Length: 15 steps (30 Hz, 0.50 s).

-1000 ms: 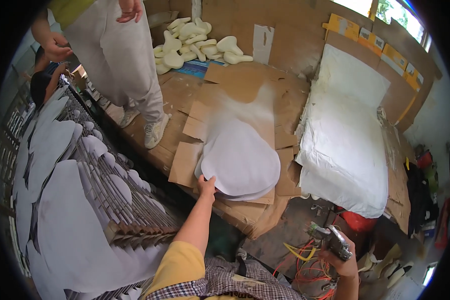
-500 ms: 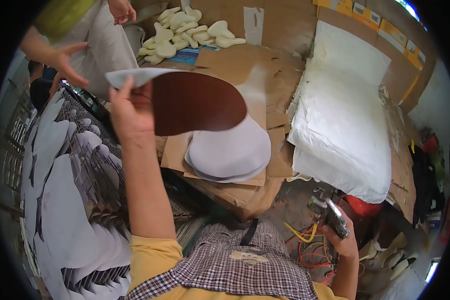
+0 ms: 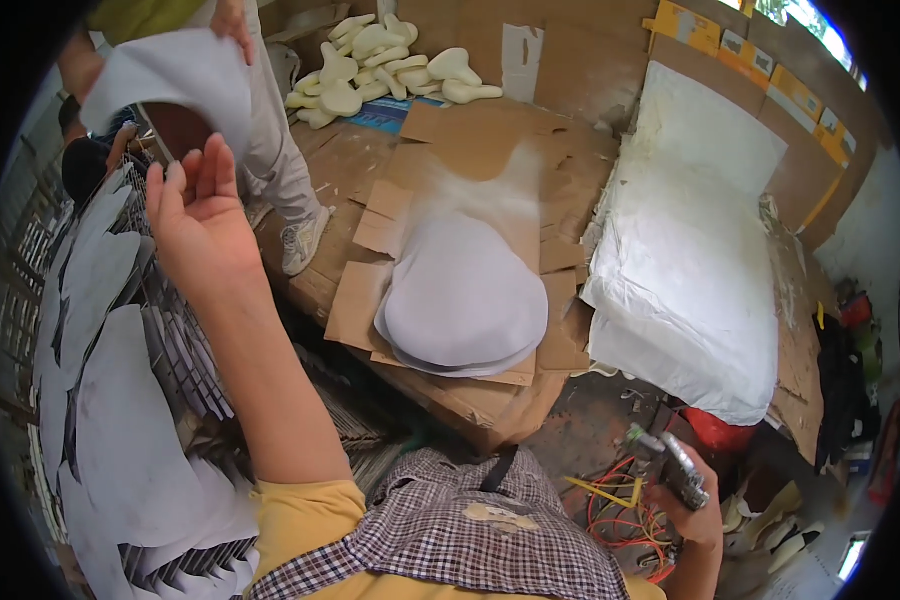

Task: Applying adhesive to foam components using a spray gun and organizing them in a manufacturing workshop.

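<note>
My left hand [image 3: 202, 222] is raised at the upper left, palm up with its fingers apart and nothing in the palm. Just beyond its fingertips a flexible curved sheet [image 3: 175, 68], pale grey on one face and dark brown on the other, hangs bent between a co-worker's hands [image 3: 232, 28]. Whether my fingertips still touch its edge, I cannot tell. Low on the right, my right hand [image 3: 692, 505] grips a metal spray gun [image 3: 682, 468] with a yellow hose. A stack of rounded pale grey sheets [image 3: 465, 295] lies on cardboard [image 3: 355, 310] in front of me.
At left stands a wire rack [image 3: 185, 375] loaded with pale cut sheets [image 3: 135, 420]. Cream saddle-shaped foam pieces [image 3: 375, 60] are heaped at the back. A white-covered board [image 3: 685, 250] slopes on the right. Orange hoses [image 3: 625, 525] tangle on the floor near the spray gun.
The brown-backed sheet has gone from my left hand to the co-worker at the upper left. My left hand has moved left and opened. The spray gun stays in my right hand.
</note>
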Available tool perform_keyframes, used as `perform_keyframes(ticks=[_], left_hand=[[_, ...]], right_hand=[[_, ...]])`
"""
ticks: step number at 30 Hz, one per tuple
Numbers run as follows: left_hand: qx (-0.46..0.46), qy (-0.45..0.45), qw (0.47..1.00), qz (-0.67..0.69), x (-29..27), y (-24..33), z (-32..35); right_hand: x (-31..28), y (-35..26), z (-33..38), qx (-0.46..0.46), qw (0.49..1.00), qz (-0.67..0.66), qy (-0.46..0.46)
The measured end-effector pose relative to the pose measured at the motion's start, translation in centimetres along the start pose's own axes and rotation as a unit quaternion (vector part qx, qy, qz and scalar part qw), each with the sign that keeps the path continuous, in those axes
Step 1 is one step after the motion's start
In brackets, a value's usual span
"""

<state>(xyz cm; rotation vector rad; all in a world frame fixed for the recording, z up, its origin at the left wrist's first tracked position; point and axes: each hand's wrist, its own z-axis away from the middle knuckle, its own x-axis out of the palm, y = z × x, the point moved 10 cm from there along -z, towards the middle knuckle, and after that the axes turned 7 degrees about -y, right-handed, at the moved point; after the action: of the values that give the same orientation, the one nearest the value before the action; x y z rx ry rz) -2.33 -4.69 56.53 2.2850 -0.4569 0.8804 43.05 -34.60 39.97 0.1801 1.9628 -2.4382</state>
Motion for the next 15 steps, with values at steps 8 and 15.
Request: perform_keyframes(ticks=[8, 15], left_hand=[[-0.069, 0.057, 0.992, -0.090, -5.0, -2.6, 6.4], [-0.169, 0.087, 0.972, -0.135, -10.2, -5.8, 10.2]], right_hand=[[7.2, -0.4, -5.2, -0.006, 0.994, -0.075, -0.084], [5.1, -2.9, -7.9, -0.080, 0.995, -0.012, 0.064]])
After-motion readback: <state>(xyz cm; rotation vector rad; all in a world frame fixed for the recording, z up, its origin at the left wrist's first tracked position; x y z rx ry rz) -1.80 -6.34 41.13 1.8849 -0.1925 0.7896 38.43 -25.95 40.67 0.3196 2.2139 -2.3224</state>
